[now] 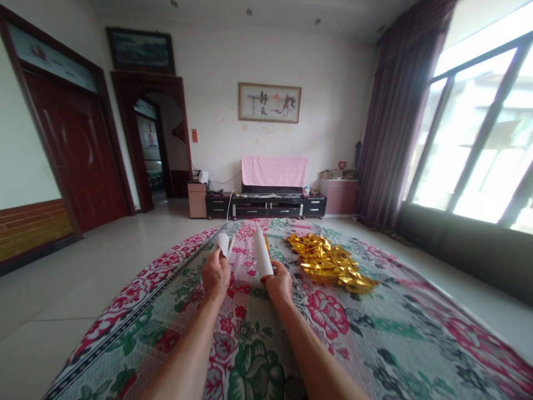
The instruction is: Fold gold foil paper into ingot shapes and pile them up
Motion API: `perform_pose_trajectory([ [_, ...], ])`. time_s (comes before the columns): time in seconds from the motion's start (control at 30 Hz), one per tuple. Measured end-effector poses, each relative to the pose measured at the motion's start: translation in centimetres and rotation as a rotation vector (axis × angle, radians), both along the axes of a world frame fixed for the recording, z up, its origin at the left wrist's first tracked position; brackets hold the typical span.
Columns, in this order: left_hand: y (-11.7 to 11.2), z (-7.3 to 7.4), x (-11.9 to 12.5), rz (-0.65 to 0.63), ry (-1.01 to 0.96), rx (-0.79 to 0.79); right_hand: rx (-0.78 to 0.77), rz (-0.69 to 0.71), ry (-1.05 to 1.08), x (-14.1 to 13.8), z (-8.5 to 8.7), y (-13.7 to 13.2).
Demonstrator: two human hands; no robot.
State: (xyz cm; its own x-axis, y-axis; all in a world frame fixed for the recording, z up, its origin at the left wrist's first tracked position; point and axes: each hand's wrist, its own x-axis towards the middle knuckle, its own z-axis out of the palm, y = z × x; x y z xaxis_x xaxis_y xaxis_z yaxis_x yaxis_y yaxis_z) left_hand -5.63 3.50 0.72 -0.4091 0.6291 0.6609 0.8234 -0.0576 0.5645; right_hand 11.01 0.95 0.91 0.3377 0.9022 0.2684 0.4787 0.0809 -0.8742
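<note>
My left hand [216, 271] is closed on a curled piece of white paper [222, 243], its far end bent over. In my right hand [278, 282] is a long strip of rolled or folded gold-backed paper [262, 254], white side up with a gold edge along its right. The two papers are apart, both held over the flowered cloth. Just right of my right hand lies a pile of shiny gold folded-foil pieces [328, 263]. Some of my fingertips are hidden behind the papers.
A flowered cloth [258, 369] spreads beneath my hands, its curved edge beyond them. Farther off stands a low black cabinet [266, 210] with a pink cloth [275, 170] above it. There are a red door [79, 150] at left and a curtain [385, 122] by the right window.
</note>
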Motion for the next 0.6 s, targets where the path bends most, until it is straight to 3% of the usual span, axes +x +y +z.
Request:
perform_pose_trajectory([
  [0.1,-0.3,0.3,0.0,0.031,0.085,-0.162,-0.04,0.036,-0.052,1.5,0.0,-0.9],
  [0.27,-0.5,0.1,0.0,-0.01,0.24,-0.395,0.032,0.082,-0.108,3.0,-0.2,-2.1],
  [0.6,-0.8,0.4,0.0,0.004,0.501,-0.365,0.11,0.142,-0.085,2.9,-0.4,-2.5],
])
